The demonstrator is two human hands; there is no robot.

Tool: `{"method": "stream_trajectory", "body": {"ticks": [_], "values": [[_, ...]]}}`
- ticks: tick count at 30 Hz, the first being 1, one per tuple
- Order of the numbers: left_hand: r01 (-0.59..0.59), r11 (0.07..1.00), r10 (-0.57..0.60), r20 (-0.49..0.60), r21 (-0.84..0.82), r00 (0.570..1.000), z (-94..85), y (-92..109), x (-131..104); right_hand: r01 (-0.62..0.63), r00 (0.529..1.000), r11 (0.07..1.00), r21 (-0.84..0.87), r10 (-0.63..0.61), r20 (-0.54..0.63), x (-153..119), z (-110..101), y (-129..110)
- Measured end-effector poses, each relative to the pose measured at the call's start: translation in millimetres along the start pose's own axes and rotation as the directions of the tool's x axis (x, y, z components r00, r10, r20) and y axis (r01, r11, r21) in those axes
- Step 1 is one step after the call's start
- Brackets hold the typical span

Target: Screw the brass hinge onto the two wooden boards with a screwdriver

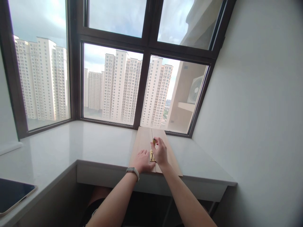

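Note:
Two pale wooden boards (139, 142) lie side by side on the white counter, with a seam between them. A small gold-coloured metal plate (152, 155), like a hinge or hasp, sits over the seam. My left hand (142, 161) rests flat on the left board, its thumb near the plate's lower edge. With thumb and fingers, my right hand (161, 153) pinches a narrow gold-and-dark metal piece (154, 142) just beyond the plate. Whether that piece is joined to the plate I cannot tell.
The white counter (106, 142) runs below dark-framed windows (146, 50) and turns toward me on the left. A tablet-like dark device (15, 194) lies at the lower left. A white wall (255, 104) rises on the right. My left wrist wears a light-banded watch (133, 171).

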State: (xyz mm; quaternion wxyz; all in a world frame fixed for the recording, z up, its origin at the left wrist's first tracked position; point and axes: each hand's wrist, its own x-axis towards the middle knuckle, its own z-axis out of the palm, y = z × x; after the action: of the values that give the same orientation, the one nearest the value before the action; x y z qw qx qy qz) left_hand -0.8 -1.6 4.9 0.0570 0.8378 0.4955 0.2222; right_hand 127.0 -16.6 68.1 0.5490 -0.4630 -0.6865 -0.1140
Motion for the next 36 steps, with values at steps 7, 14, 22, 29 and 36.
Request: {"method": "stream_trajectory", "body": {"ticks": [7,14,22,29,36], "values": [[-0.016,1.000,0.016,-0.003,-0.007,1.000,-0.2,-0.2,0.0,-0.001,0.999,0.999,-0.039,0.000,-0.041,-0.7,-0.1,-1.4],[-0.036,0.999,0.036,-0.007,-0.001,0.999,6.3,-5.5,3.2,-0.047,0.996,0.987,0.155,0.035,0.078,-0.7,-0.3,-6.8],[-0.031,0.999,0.031,-0.023,-0.005,0.999,7.1,-5.9,3.4,-0.024,1.000,0.998,0.065,0.024,-0.002,1.1,-3.7,-6.5],[-0.036,0.999,0.036,-0.044,0.006,0.998,7.2,-5.6,1.4,-0.006,1.000,0.993,0.120,0.010,-0.027,1.4,-3.4,0.6],[-0.048,0.999,0.048,-0.054,-0.002,0.997,7.4,-5.9,1.5,-0.020,1.000,0.990,0.142,0.023,-0.021,-1.4,-4.5,3.0]]}}
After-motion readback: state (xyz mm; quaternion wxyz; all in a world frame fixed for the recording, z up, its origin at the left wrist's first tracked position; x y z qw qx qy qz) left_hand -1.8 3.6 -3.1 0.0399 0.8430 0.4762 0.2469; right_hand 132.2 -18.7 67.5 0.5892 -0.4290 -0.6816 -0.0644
